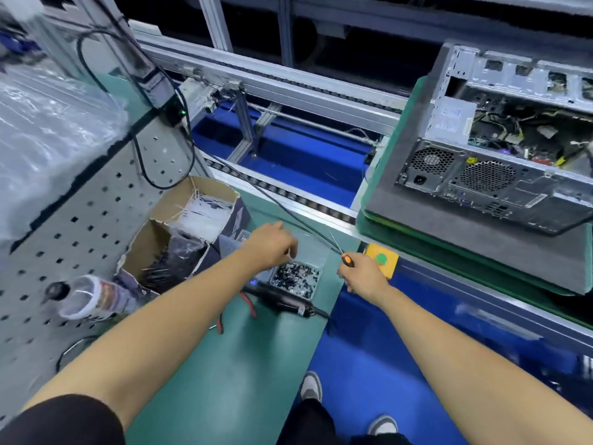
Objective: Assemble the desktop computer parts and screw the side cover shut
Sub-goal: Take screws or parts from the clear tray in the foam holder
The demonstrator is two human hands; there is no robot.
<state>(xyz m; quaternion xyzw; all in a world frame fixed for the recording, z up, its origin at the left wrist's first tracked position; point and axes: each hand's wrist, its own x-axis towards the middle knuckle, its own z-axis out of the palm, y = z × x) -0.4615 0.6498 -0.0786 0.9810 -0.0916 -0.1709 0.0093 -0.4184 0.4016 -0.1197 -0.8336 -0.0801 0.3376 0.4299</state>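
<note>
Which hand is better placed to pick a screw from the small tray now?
Probably the left hand: it hovers right over the screw tray, fingers curled down. The right hand already holds the screwdriver beside it.

From my feed, the computer case [500,149] runs off the right edge, its open interior a dim tangle of cables. My left hand [271,244] covers its own fingertips above the screw tray [296,279], perhaps pinching something. My right hand [365,274] hides most of the screwdriver [346,260].
</note>
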